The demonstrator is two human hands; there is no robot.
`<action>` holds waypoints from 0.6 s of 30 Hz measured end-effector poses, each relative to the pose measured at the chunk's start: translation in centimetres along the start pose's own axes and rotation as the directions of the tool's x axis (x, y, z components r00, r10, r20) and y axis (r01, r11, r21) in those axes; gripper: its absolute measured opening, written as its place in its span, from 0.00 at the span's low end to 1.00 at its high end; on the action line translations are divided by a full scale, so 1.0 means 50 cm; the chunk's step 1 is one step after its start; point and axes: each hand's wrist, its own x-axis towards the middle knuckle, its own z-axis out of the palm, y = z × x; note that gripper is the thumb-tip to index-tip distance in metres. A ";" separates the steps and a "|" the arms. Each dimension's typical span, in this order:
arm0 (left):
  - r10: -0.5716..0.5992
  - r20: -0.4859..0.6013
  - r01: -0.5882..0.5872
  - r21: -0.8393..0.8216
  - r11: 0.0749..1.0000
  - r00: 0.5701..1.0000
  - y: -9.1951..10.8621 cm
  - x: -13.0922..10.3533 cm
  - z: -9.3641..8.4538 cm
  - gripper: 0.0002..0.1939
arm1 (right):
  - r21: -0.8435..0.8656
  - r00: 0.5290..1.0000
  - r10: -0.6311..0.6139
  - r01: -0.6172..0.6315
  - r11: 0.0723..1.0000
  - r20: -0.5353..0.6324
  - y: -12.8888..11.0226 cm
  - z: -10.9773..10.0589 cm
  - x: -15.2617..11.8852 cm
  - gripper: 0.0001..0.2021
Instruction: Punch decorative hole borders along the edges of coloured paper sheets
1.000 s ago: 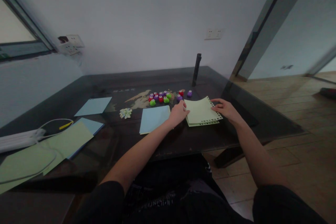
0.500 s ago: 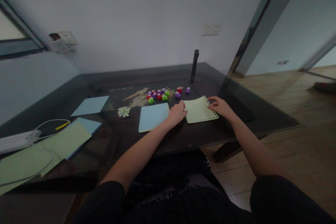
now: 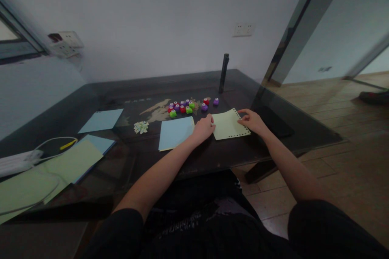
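A pale yellow sheet of paper [image 3: 227,124] with notches along its right and front edges lies between my two hands. My left hand [image 3: 204,129] pinches its left edge, fingers closed. At the opposite edge, my right hand [image 3: 252,122] has thumb and fingertips closed on the paper near the notches. A stack of light blue paper [image 3: 176,131] with a yellow sheet under it lies just left of my left hand. Behind the sheets sit several small red, purple and green toys [image 3: 182,108] with eye-like tops.
White puzzle-like pieces [image 3: 141,127] lie in a small heap left of the blue stack. Another blue sheet [image 3: 101,121] and overlapping yellow sheets [image 3: 75,162] are farther left, near a white power strip [image 3: 18,162] with a cable. A black upright object [image 3: 224,73] stands at the back.
The whole view has shifted slightly. Both hands keep their hold on the yellow sheet, which looks a little flatter, its front-edge notches now plainer.
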 end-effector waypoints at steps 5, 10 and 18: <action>0.010 0.030 -0.010 -0.002 1.000 0.999 0.003 -0.001 -0.002 0.08 | -0.013 1.000 0.014 -0.014 1.000 0.011 0.000 0.000 0.002 0.21; 0.009 0.058 -0.010 0.013 1.000 0.998 0.009 -0.006 -0.006 0.09 | -0.019 1.000 0.011 -0.011 1.000 0.021 0.003 0.002 0.002 0.21; 0.004 0.050 -0.007 0.057 0.998 0.999 0.009 -0.009 0.000 0.10 | -0.203 0.996 -0.085 0.077 0.976 -0.029 0.009 0.007 0.004 0.17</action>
